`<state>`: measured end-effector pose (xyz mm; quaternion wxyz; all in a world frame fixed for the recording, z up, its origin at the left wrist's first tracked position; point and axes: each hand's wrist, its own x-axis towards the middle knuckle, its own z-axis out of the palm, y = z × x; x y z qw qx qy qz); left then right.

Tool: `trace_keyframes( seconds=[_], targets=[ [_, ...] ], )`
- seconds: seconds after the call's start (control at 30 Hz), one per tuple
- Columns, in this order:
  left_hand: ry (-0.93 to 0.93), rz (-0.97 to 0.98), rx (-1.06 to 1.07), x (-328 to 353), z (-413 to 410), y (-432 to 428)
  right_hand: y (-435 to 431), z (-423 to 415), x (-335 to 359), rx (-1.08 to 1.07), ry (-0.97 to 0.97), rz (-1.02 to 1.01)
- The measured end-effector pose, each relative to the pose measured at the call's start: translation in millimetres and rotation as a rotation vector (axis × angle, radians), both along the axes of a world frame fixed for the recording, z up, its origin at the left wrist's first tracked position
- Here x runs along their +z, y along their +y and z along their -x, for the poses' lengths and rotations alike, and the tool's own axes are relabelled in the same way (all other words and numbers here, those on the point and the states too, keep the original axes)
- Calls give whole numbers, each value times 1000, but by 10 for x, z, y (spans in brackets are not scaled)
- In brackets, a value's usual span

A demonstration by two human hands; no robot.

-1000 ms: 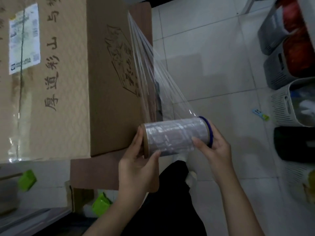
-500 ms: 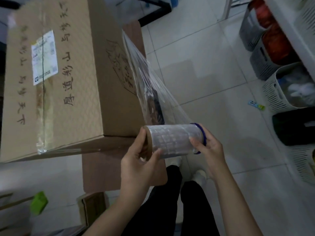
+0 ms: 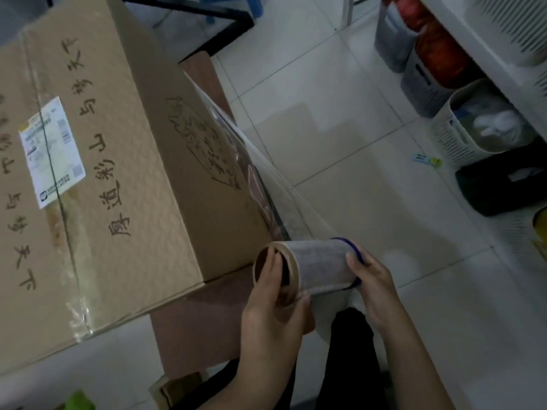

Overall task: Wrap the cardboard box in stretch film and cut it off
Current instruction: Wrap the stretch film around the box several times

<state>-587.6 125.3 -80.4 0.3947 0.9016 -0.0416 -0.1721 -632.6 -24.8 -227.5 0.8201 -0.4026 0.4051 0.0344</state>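
Note:
A big brown cardboard box [image 3: 124, 184] with printed characters and a white label fills the left of the head view, resting on a low brown stand [image 3: 201, 327]. A roll of stretch film [image 3: 319, 267] is held level beside the box's near right corner. My left hand [image 3: 275, 303] grips the roll's open cardboard-core end, with fingers across the hole. My right hand [image 3: 373, 285] holds the other end, which has a blue rim. A clear sheet of film [image 3: 266, 179] runs taut from the roll up to the box's far right edge.
Pale tiled floor [image 3: 340, 119] lies to the right. A white shelf unit with grey and white baskets [image 3: 461, 134] and a black bin [image 3: 503, 187] lines the right side. A black frame [image 3: 225, 28] stands beyond the box. My dark trouser legs show below the roll.
The view has swung, so the box now sits lower and tilted. The roll has turned, showing its open core end, and my left fingers have slid over that end. The film stays stretched to the box.

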Motion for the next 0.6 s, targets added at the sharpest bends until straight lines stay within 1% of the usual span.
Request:
trace_keyframes(
  seconds=[0.13, 0.3, 0.43, 0.6],
  targets=[
    [-70, -51, -150, -47, -74, 90, 166, 144, -128, -99, -27, -72],
    [-115, -87, -251, -90, -27, 148, 307, 232, -221, -152, -73, -95],
    [-131, -110, -219, -129, 175, 285, 453, 336, -232, -143, -80, -90],
    [-68, -177, -124, -123, 350, 701, 866, 489, -248, -124, -54, -119]
  ],
)
